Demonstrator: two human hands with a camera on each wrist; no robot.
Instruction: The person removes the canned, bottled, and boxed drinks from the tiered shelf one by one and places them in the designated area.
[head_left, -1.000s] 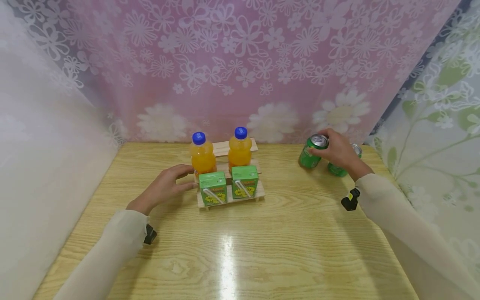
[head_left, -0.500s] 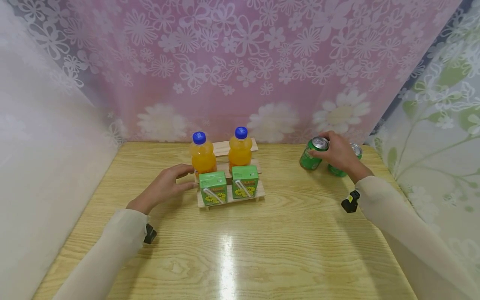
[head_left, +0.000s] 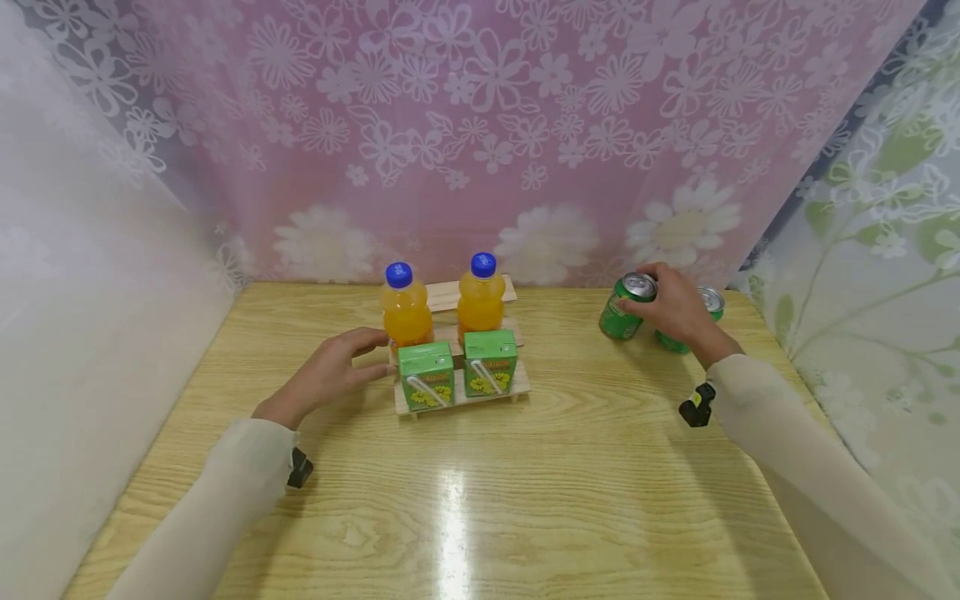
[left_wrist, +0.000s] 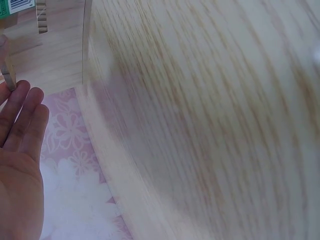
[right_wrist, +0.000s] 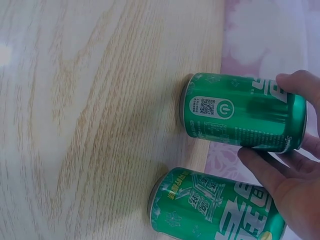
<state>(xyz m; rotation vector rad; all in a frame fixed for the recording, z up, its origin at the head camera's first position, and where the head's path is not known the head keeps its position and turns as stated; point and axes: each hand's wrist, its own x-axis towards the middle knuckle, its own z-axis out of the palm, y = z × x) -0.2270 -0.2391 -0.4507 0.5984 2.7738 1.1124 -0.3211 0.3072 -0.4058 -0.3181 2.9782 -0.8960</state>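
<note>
My left hand is at the left side of a small tiered wooden stand; its thumb and fingertips pinch the stand's edge, as the left wrist view shows. On the stand are two orange juice bottles with blue caps, the left bottle and the right bottle. In front of them stand two green drink cartons with straws, the left carton and the right carton. My right hand grips a green soda can near its top. A second green can stands close beside it.
The wood-grain table runs up to a pink flowered curtain at the back. A pale curtain hangs on the left, and a leaf-patterned one on the right.
The right hand and its can have shifted very slightly downward in the head view since a second ago. My left hand stays at the stand.
</note>
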